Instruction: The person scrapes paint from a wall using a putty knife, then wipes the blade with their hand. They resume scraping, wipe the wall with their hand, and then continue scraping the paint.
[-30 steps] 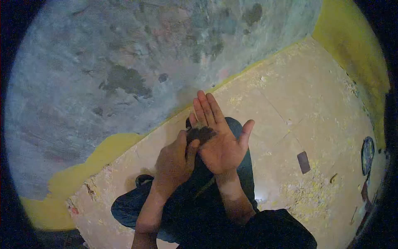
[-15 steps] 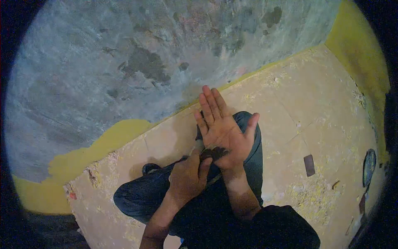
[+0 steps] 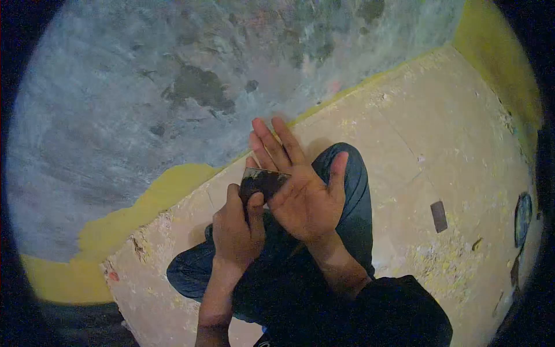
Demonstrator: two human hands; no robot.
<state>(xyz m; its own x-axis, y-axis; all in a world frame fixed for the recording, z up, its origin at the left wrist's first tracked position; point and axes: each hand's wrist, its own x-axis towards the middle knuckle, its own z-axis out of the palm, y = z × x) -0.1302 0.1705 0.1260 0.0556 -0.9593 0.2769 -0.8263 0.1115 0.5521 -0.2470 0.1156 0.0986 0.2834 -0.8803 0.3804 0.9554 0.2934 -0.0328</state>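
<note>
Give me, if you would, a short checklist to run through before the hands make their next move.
1. Left hand has a hold on the dark flat piece: ok, pinched between thumb and fingers.
2. Right hand is free: ok, open, palm up, gripping nothing.
3. Piece is clear of the right hand: cannot tell; they overlap in this view.
4. Floor is clean: not ok, yellowish debris lies scattered.
5. Dark rectangular piece is in view: ok, on the floor beyond the right knee.

The grey wall (image 3: 127, 115) looks rough and dull. The dark trousers (image 3: 358, 208) are cloth. The flat piece (image 3: 263, 183) looks smudgy.
</note>
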